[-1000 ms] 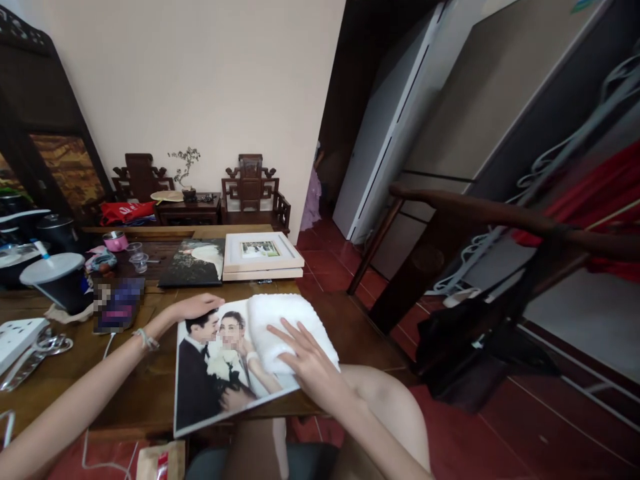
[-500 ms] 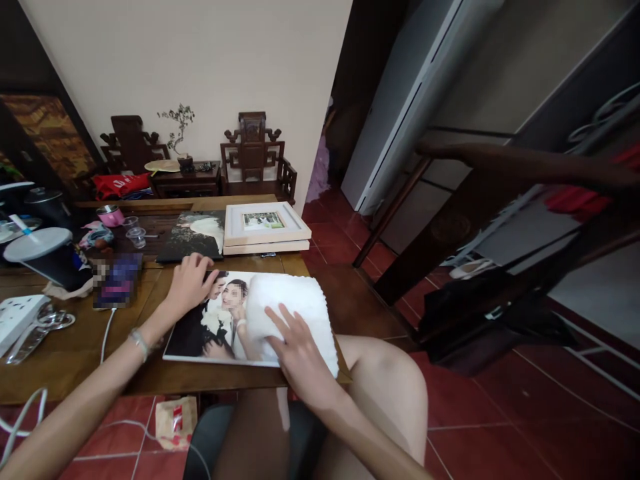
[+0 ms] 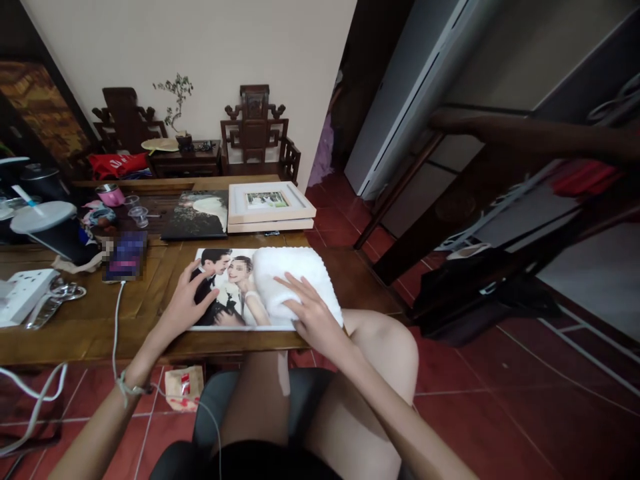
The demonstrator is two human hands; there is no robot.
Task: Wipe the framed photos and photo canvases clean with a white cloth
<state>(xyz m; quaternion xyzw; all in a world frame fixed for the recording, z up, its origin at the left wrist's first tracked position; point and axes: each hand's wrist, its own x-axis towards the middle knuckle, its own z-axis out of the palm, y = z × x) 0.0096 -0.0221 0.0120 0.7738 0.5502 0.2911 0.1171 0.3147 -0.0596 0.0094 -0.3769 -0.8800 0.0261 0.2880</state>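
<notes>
A large glossy photo panel [image 3: 227, 293] of a couple lies flat on the wooden table [image 3: 155, 293] in front of me. Over its right part is spread a fluffy white cloth [image 3: 280, 273] with a scalloped edge. My right hand [image 3: 313, 310] rests flat on the cloth, fingers apart. At the panel's left edge is my left hand [image 3: 187, 297], fingers spread and thumb out over the picture. Whatever part of the panel lies under the cloth is hidden.
Behind the panel are a dark photo panel [image 3: 195, 215] and stacked white picture frames [image 3: 273, 205]. To the left stand a lidded cup with a straw [image 3: 50, 227], a phone [image 3: 125, 257] on a white cable and a power strip [image 3: 25, 293]. A wooden rack [image 3: 450, 200] stands at right.
My left hand has come down from the panel's upper left to its left edge. My right hand stays on the cloth. The whole view has tilted slightly down.
</notes>
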